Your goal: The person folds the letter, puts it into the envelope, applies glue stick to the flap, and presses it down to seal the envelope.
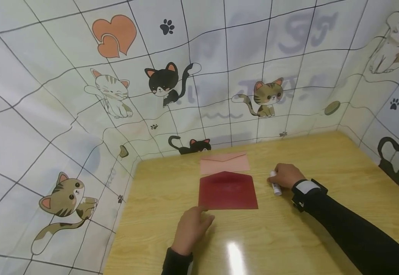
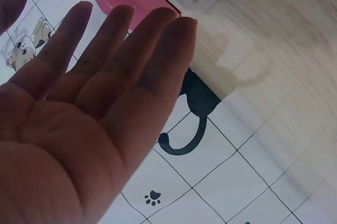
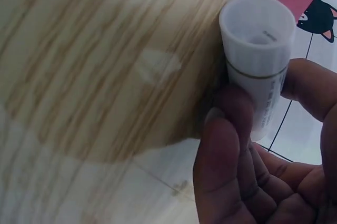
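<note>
A white glue stick [image 3: 258, 66] is pinched between the thumb and fingers of my right hand [image 1: 286, 175], over the table to the right of the envelopes. Its hollow end with small print below shows in the right wrist view. The red envelope [image 1: 228, 194] lies flat, its pointed flap spread toward the back. Behind it is a pink envelope [image 1: 225, 164], its front edge meeting the red flap. My left hand [image 1: 191, 227] is at the red envelope's near left corner, fingers loosely extended and palm bare of anything. Whether its fingertips touch the paper, I cannot tell.
The wood-grain table [image 1: 158, 194] stands against cat-print sheeting [image 1: 216, 84] at the back and both sides. A bright light reflection lies on the table's near part.
</note>
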Available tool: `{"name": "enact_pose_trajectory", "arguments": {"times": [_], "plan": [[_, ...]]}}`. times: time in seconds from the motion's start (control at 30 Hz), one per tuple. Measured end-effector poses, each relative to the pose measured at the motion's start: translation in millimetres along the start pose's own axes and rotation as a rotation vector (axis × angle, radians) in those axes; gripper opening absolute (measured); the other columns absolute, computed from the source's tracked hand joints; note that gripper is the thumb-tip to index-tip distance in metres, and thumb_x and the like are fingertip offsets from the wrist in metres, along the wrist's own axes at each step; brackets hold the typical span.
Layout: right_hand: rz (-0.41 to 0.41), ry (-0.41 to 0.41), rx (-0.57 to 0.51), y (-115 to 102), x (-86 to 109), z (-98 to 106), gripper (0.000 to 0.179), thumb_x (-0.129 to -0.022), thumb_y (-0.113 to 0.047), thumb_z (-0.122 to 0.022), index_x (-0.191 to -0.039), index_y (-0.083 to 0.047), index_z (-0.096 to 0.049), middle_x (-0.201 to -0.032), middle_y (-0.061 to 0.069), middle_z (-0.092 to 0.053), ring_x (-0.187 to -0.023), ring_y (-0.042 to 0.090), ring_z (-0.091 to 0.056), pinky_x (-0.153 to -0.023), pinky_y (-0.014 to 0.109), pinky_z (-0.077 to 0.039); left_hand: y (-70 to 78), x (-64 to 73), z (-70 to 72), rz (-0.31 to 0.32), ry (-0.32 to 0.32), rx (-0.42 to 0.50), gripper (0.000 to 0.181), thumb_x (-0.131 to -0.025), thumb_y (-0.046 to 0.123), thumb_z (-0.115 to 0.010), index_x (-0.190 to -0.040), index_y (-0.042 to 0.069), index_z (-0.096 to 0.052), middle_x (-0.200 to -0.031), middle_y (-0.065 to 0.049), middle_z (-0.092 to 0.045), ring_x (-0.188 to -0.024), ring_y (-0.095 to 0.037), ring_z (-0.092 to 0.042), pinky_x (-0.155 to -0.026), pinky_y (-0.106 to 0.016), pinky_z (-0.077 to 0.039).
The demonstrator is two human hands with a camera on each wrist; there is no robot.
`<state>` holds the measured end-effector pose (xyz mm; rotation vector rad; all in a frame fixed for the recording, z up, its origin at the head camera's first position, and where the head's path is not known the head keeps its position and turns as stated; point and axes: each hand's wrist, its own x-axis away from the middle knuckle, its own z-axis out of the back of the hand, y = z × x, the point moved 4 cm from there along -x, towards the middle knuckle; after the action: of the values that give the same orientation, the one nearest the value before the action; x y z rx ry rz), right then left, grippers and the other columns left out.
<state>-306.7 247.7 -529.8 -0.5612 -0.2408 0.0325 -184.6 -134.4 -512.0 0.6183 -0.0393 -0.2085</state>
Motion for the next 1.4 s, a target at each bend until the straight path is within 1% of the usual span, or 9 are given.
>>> {"name": "enact_pose_trajectory", "arguments": {"times": [0.13,0.23,0.37,0.43,0.53,0.67,0.87,1.2,1.4], "plan": [[0.012,0.072,0.108,-5.2,-0.1,-1.7,0.069,-0.098,-0.042,-0.084,-0.130,0.016,-0.067,-0.111,0.031,-0.078,-0.088,0.036,-0.071,-0.070,0.043,-0.060,1.5,-4.7,2.4,0.001,0.019,-0.044,0.033,-0.099,0.028,-0.088,-0.119,0.002,-0.083,-0.114,-0.015,-0.084,-0.109,-0.036,-0.079,-0.092,-0.054,-0.066],[0.093,0.193,0.218,-27.6,1.2,-5.2,0.076,-0.097,-0.047,-0.088,-0.139,0.012,-0.066,-0.126,0.035,-0.075,-0.104,0.049,-0.075,-0.077,0.059,-0.066,5.5,-23.0,4.4,-0.050,0.092,-0.127,0.039,-0.090,0.022,-0.097,-0.118,0.002,-0.080,-0.111,-0.014,-0.082,-0.102,-0.034,-0.078,-0.084,-0.050,-0.066],[0.228,0.275,0.299,-66.8,3.2,-22.9,0.075,-0.090,-0.039,-0.096,-0.143,0.007,-0.069,-0.141,0.034,-0.071,-0.126,0.057,-0.069,-0.092,0.071,-0.064,8.7,-66.0,-6.5,-0.122,0.162,-0.294,0.082,-0.077,0.023,-0.108,-0.145,0.001,-0.067,-0.141,-0.025,-0.075,-0.130,-0.048,-0.073,-0.100,-0.060,-0.067],[0.272,0.250,0.327,-80.5,4.2,-37.1,0.075,-0.088,-0.034,-0.098,-0.144,0.007,-0.068,-0.146,0.032,-0.070,-0.134,0.055,-0.067,-0.098,0.071,-0.063,7.5,-84.4,-17.3,-0.122,0.132,-0.345,0.103,-0.074,0.027,-0.110,-0.159,0.002,-0.057,-0.161,-0.027,-0.064,-0.149,-0.054,-0.061,-0.111,-0.068,-0.061],[0.307,0.183,0.352,-92.0,4.8,-58.0,0.080,-0.087,-0.029,-0.099,-0.148,0.009,-0.065,-0.152,0.031,-0.068,-0.142,0.052,-0.064,-0.107,0.070,-0.061,5.5,-99.5,-29.7,-0.095,0.058,-0.362,0.118,-0.071,0.035,-0.111,-0.167,0.004,-0.049,-0.171,-0.024,-0.055,-0.160,-0.054,-0.051,-0.117,-0.074,-0.055],[0.312,0.142,0.335,-98.6,3.2,-69.7,0.087,-0.086,-0.028,-0.099,-0.154,0.009,-0.060,-0.156,0.030,-0.066,-0.145,0.049,-0.064,-0.112,0.069,-0.059,4.7,-108.8,-34.0,-0.089,0.035,-0.379,0.125,-0.070,0.038,-0.112,-0.170,0.007,-0.045,-0.176,-0.020,-0.051,-0.165,-0.050,-0.046,-0.121,-0.076,-0.051],[0.329,0.148,0.334,-105.0,0.1,-61.8,0.087,-0.086,-0.029,-0.100,-0.153,0.009,-0.060,-0.152,0.030,-0.069,-0.139,0.049,-0.069,-0.107,0.065,-0.063,2.4,-122.3,-32.1,-0.098,0.035,-0.421,0.126,-0.070,0.042,-0.112,-0.171,0.009,-0.045,-0.177,-0.017,-0.051,-0.167,-0.046,-0.045,-0.121,-0.074,-0.052],[0.317,0.133,0.293,-101.9,-3.0,-62.0,0.087,-0.087,-0.031,-0.101,-0.151,0.010,-0.060,-0.146,0.032,-0.071,-0.132,0.049,-0.072,-0.106,0.062,-0.064,-4.9,-130.0,-34.9,-0.038,0.014,-0.359,0.124,-0.073,0.038,-0.111,-0.173,0.009,-0.043,-0.178,-0.017,-0.051,-0.169,-0.046,-0.042,-0.126,-0.075,-0.047],[0.315,0.129,0.274,-101.0,-2.8,-63.6,0.082,-0.090,-0.028,-0.099,-0.152,0.010,-0.060,-0.146,0.032,-0.071,-0.132,0.050,-0.073,-0.106,0.063,-0.064,-12.8,-135.8,-43.8,-0.061,0.040,-0.329,0.124,-0.069,0.032,-0.113,-0.171,0.009,-0.046,-0.176,-0.016,-0.053,-0.168,-0.047,-0.044,-0.121,-0.080,-0.048]]}}
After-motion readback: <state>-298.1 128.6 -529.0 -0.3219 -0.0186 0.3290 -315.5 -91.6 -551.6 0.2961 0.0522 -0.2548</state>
